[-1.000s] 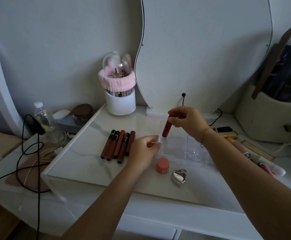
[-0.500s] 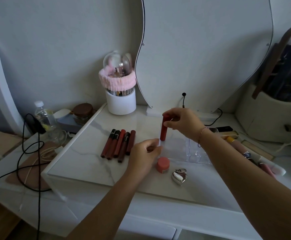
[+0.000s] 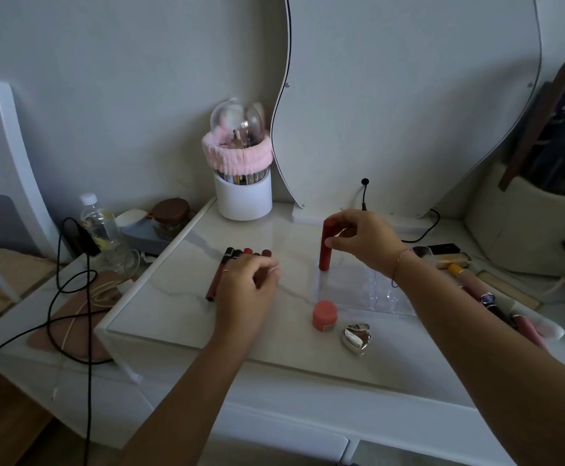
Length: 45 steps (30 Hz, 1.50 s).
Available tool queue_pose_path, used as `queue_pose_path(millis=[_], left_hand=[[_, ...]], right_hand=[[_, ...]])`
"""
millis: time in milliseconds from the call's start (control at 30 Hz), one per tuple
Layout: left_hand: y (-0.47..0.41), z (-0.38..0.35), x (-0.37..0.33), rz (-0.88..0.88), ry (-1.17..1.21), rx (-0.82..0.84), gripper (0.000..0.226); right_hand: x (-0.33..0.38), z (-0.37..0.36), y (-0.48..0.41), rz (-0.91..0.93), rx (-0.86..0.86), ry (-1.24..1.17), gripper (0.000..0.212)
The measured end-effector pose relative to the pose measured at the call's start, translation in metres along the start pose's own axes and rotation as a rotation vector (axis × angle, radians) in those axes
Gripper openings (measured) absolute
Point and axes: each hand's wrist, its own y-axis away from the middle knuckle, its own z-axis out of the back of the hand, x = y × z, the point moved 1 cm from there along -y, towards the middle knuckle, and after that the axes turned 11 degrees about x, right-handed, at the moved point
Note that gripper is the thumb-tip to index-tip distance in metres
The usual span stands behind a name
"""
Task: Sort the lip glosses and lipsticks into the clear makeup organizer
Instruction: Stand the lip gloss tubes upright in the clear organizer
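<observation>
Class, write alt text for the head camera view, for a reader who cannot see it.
A person's right hand holds a red lip tube upright at the far left corner of a clear makeup organizer on a white table. The left hand is over a row of lip tubes lying beside it.

This is a home dressing corner. A wavy-edged frameless mirror stands behind a white marble-patterned vanity top, which holds a white cylindrical brush holder ringed by a fluffy pink headband, and dark red lip-gloss tubes. A beige handbag sits alongside.
</observation>
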Motion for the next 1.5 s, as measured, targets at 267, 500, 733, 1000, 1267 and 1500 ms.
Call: queue_pose_path(millis=[267, 500, 733, 1000, 1267, 1500], left_hand=[[-0.010, 0.003, 0.021, 0.234, -0.357, 0.111, 0.034], [-0.011, -0.008, 0.023, 0.227, -0.436, 0.088, 0.028], [-0.009, -0.006, 0.015, 0.247, -0.192, -0.025, 0.023], [-0.003, 0.001, -0.024, 0.092, 0.400, -0.088, 0.007], [-0.009, -0.023, -0.032, 0.024, 0.470, 0.168, 0.021], [-0.009, -0.047, -0.015, 0.165, 0.485, 0.371, 0.045]], right_hand=[[-0.005, -0.005, 0.018, -0.033, -0.165, -0.110, 0.045], [-0.006, -0.008, 0.037, -0.037, -0.282, -0.224, 0.041], [0.002, -0.014, 0.047, -0.021, -0.316, -0.318, 0.031], [0.035, -0.010, 0.041, 0.010, -0.175, -0.503, 0.033], [0.043, 0.001, 0.040, 0.030, -0.120, -0.704, 0.018], [0.017, 0.021, 0.036, -0.051, -0.254, -0.404, 0.009]])
